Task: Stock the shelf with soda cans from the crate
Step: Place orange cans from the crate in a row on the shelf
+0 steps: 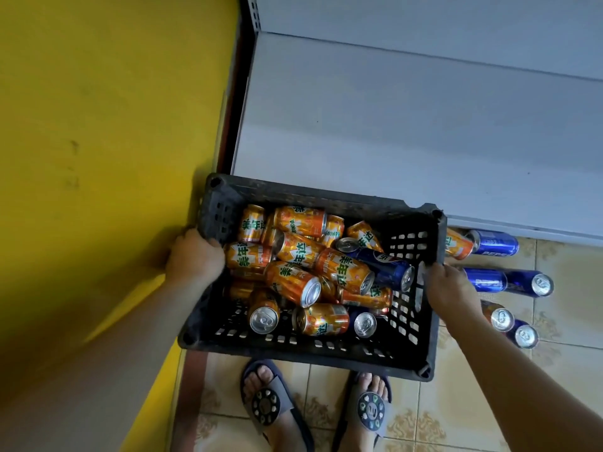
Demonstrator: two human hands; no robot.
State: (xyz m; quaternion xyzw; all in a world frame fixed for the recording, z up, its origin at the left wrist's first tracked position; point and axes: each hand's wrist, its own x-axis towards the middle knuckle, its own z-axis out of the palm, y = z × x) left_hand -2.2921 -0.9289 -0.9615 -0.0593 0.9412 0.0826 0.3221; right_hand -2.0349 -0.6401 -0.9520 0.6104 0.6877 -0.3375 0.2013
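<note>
A black plastic crate [326, 197] is held up in front of me, its far edge near the front of a bare white shelf [408, 125]. Inside lie several orange soda cans [293, 282] piled loosely and a few blue cans [388, 269]. My left hand [192, 256] grips the crate's left rim. My right hand [450, 285] grips the right rim. Both arms reach in from the bottom corners.
Several blue and orange cans [496, 244] lie on the tiled floor [561, 305] to the right of the crate. A yellow wall [98, 125] stands on the left. My feet in sandals [267, 406] are below the crate.
</note>
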